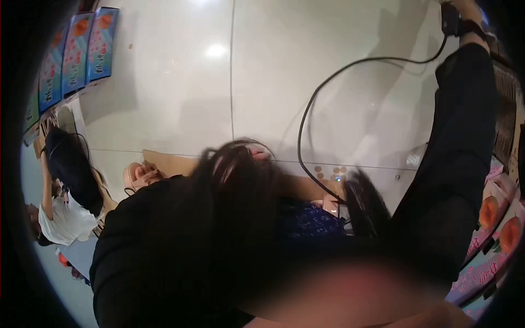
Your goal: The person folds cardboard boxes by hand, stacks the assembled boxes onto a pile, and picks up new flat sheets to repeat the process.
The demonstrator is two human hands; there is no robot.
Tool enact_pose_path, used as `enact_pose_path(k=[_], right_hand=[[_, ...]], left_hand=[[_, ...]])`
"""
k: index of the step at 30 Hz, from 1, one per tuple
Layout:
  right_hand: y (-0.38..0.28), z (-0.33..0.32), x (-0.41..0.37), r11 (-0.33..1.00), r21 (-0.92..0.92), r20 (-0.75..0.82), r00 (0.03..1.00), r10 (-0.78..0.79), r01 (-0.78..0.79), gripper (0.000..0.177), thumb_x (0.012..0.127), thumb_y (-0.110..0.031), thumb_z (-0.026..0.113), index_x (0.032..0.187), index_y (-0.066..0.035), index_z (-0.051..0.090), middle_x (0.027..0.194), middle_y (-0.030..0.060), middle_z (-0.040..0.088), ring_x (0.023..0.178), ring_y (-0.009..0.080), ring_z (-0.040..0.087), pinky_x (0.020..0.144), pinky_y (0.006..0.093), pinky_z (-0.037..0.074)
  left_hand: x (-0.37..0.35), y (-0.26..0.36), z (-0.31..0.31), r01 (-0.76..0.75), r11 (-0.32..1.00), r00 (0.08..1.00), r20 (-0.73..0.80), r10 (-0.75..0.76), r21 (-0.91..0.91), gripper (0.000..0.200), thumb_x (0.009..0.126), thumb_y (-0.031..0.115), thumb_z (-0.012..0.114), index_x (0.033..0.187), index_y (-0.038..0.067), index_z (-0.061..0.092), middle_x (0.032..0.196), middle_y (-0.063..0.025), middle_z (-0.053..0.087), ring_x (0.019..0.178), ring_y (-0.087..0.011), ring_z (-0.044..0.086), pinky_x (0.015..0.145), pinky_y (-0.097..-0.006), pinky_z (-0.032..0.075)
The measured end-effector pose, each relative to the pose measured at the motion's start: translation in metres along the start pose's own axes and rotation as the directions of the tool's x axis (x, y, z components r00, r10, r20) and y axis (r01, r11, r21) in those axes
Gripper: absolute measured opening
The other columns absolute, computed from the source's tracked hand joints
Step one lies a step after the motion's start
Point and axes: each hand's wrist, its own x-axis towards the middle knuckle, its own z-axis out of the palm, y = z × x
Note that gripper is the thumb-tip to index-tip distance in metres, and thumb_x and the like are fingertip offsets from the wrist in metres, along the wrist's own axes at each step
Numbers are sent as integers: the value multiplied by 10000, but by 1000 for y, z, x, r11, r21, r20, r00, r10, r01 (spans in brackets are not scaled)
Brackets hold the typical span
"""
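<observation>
My right arm in a black sleeve reaches to the upper right corner. At its end my right hand [469,10] is cut off by the edge, with a dark band round the wrist. Beside the hand is a black box-shaped device [450,19], and a black cable [313,98] curves from it down towards my body. The fingers and anything in them cannot be made out. My left hand does not show clearly; dark hair [235,191] and the black sleeve cover that side. A bit of skin shows behind the hair, too hidden to identify.
Blue cartons [102,46] with fruit pictures line the upper left. Pink cartons [500,218] stand at the lower right. Cardboard [167,163] and sandalled feet [141,175] are on the tiled floor [180,71], near small round brown spots [328,176]. Another person [68,218] is at left.
</observation>
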Motion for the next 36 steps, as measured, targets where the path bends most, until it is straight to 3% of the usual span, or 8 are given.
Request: enact_pose_path(k=[3, 8, 12, 23, 27, 30, 33, 36], right_hand=[[7, 33, -15, 877, -472, 105, 993, -49, 93, 1061, 774, -663, 568, 1500, 44, 252, 1559, 243, 275, 1456, 386, 243, 1145, 438, 315], [-49, -35, -14, 958, -156, 300, 912, 278, -241, 983, 732, -616, 623, 1419, 52, 405, 1541, 299, 257, 1428, 408, 267, 1132, 485, 288], [-20, -12, -16, 916, -363, -212, 943, -257, 168, 899, 766, -558, 631, 1388, 58, 424, 1517, 340, 261, 1379, 487, 290, 1156, 460, 257], [89, 66, 34, 726, -580, -247, 769, -590, 370, 685, 842, -598, 572, 1327, -114, 555, 1114, 256, 664, 1067, 429, 626, 929, 493, 474], [58, 23, 30, 969, -237, -240, 963, -125, 67, 827, 795, -722, 536, 1325, -88, 573, 1153, 263, 649, 1160, 416, 580, 981, 457, 448], [143, 88, 80, 549, -782, -193, 724, -662, 294, 760, 804, -693, 543, 1187, -49, 666, 1100, 230, 681, 1149, 373, 604, 945, 434, 467], [91, 31, 60, 978, -20, 103, 974, -203, 206, 741, 791, -683, 565, 1110, -27, 696, 1062, 194, 706, 1111, 333, 633, 940, 412, 464], [71, 21, 35, 996, -84, -131, 991, -1, -10, 602, 845, -558, 583, 1118, -30, 677, 1036, 158, 701, 1062, 287, 639, 944, 379, 457]], left_hand=[[7, -8, -23, -188, 982, 981, -53, 187, -25, 434, 1044, 277, 345, 1379, 32, 473, 1452, -134, 476, 1282, -243, 493, 1107, -370, 376], [5, -5, -29, -244, 969, 968, -74, 241, -27, 435, 1037, 281, 354, 1372, 34, 479, 1451, -137, 477, 1284, -248, 493, 1103, -373, 378], [3, -6, -36, -270, 963, 959, -99, 267, -18, 435, 1032, 284, 362, 1366, 35, 484, 1450, -140, 477, 1285, -252, 493, 1100, -376, 379], [-10, -3, -48, -258, 964, 963, -88, 253, -56, 436, 1018, 293, 383, 1352, 37, 498, 1447, -148, 478, 1290, -262, 492, 1091, -384, 383], [-18, 0, -55, -251, 966, 966, -87, 245, -63, 436, 1013, 296, 390, 1346, 38, 503, 1446, -151, 478, 1291, -266, 492, 1087, -386, 384], [-22, -2, -61, -240, 967, 970, -72, 234, -83, 437, 1009, 298, 396, 1342, 39, 507, 1446, -153, 478, 1292, -269, 492, 1085, -388, 385], [-27, -1, -67, -231, 968, 972, -64, 225, -94, 437, 1005, 301, 402, 1338, 40, 511, 1445, -155, 478, 1294, -272, 492, 1082, -391, 386], [-32, -2, -71, -225, 969, 974, -55, 220, -104, 437, 1001, 303, 407, 1334, 41, 514, 1444, -157, 479, 1295, -275, 492, 1080, -393, 387]])
